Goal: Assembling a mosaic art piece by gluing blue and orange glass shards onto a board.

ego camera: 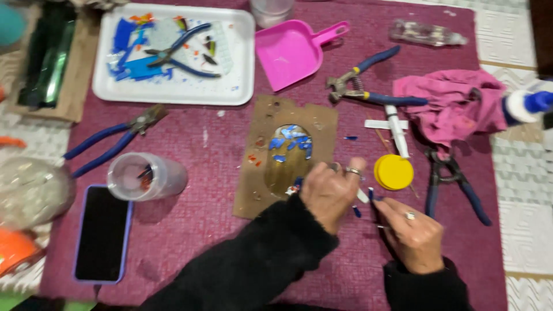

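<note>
Left hand: curled at the lower edge of the cardboard template, fingertips pinched around something small and pale; too blurred to tell what.
Right hand: pinching a small dark-blue glass chip upright between thumb and forefinger, just right of the left hand.
Work piece: brown cardboard template lying flat mid-tabletop on the maroon mat, with an arched opening.
Done: blue glass pieces filling the upper part of the arch; a few orange specks on the card beside it.
Left: lower part of the arch bare, seemingly more than half.
Supply: white tray at top left holding blue shards and blue-handled pliers.
Containers: clear cup on its side left of the card, holding bits; yellow round lid right of the card; white bottle with blue cap at the right edge, label unreadable.
Others: pink dustpan, pink cloth, dark phone in a purple case.
</note>
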